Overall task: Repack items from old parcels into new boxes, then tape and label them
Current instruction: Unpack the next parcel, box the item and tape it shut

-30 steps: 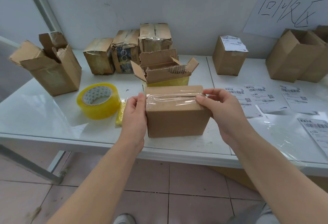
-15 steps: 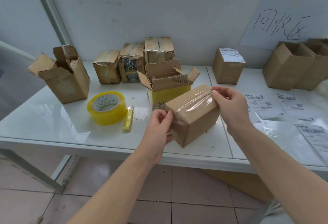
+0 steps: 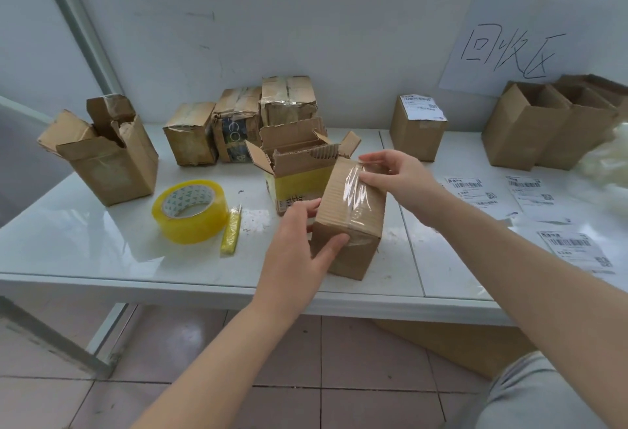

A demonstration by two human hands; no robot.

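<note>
A small brown cardboard box (image 3: 353, 217) with clear tape along its top seam stands near the front edge of the white table (image 3: 102, 245), turned with a narrow end toward me. My left hand (image 3: 299, 241) grips its near left corner, thumb on the front face. My right hand (image 3: 397, 173) rests on the far end of the top, fingers pressing the tape down. Behind it sits an opened old parcel (image 3: 299, 170) with yellow sides and torn flaps. A roll of yellowish tape (image 3: 190, 211) and a yellow cutter (image 3: 231, 231) lie to the left.
Three worn old parcels (image 3: 238, 122) stand at the back wall, and a torn open box (image 3: 105, 153) at the left. A labelled box (image 3: 418, 126) and empty open boxes (image 3: 543, 126) sit at the right. Printed labels (image 3: 530, 194) lie on the table's right side.
The taped box has been turned from lying broadside to standing end-on toward me. My left hand shifted to its near corner, and my right hand moved onto the taped top.
</note>
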